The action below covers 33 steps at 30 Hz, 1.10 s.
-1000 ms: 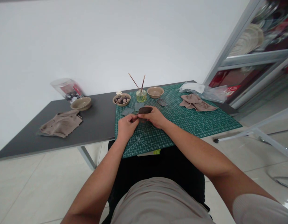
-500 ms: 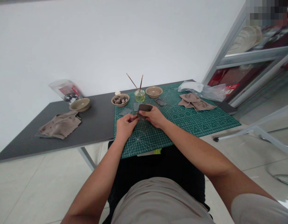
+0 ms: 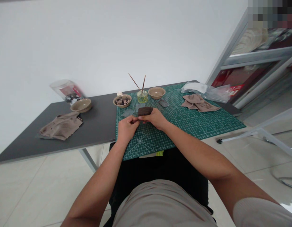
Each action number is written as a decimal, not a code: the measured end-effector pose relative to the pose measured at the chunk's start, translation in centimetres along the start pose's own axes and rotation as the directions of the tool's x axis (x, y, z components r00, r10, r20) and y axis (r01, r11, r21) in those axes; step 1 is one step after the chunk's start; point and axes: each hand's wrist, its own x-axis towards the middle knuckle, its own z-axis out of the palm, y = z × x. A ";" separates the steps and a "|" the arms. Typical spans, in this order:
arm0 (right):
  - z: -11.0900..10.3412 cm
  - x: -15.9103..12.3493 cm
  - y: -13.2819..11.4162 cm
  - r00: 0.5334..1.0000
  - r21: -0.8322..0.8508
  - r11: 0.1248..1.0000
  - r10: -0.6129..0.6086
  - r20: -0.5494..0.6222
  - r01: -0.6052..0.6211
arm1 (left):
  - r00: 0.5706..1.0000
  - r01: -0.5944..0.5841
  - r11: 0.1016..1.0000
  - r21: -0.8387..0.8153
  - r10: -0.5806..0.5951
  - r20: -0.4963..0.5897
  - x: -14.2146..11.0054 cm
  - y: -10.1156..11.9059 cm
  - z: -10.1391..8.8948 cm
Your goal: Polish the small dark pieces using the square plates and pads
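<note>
My right hand (image 3: pixel 154 119) is closed on a dark brown block (image 3: pixel 145 111), which looks like wood with a grained face; its exact kind does not show. The block is held just above the green cutting mat (image 3: pixel 136 148). At its lower left edge my left hand (image 3: pixel 127 126) is closed in a pinch, fingertips touching the block or something small beside it that I cannot make out. Behind the hands lie a grey sheet (image 3: pixel 128 113), which looks like sandpaper, and another grey piece (image 3: pixel 163 102).
Beyond the hands stand a bowl of small brown pieces (image 3: pixel 122 101), a glass jar with two brushes (image 3: pixel 142 97) and a tan bowl (image 3: pixel 156 92). A brown cloth (image 3: pixel 199 103) lies right, another cloth (image 3: pixel 62 126) left, near a second bowl (image 3: pixel 81 106) and a clear tub (image 3: pixel 65 90).
The brown block has been turned in my right hand, so its long side now faces me and its top no longer shows. My left hand has stayed nearly in place.
</note>
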 end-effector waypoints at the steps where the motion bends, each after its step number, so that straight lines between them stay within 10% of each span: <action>1: 0.0 0.0 0.0 1.000 -0.021 1.000 -0.010 -0.013 0.010 | 1.000 0.004 1.000 0.002 -0.004 -0.003 0.0 0.0 0.0; 14: 0.2 0.1 0.1 0.999 0.120 0.992 0.046 -0.028 -0.042 | 1.000 -0.002 1.000 -0.021 0.002 -0.001 -0.1 0.2 0.1; 33: -0.1 0.3 1.0 0.994 -0.094 0.990 -0.104 0.017 0.105 | 0.999 0.004 1.000 -0.023 -0.003 0.033 0.4 -0.4 0.3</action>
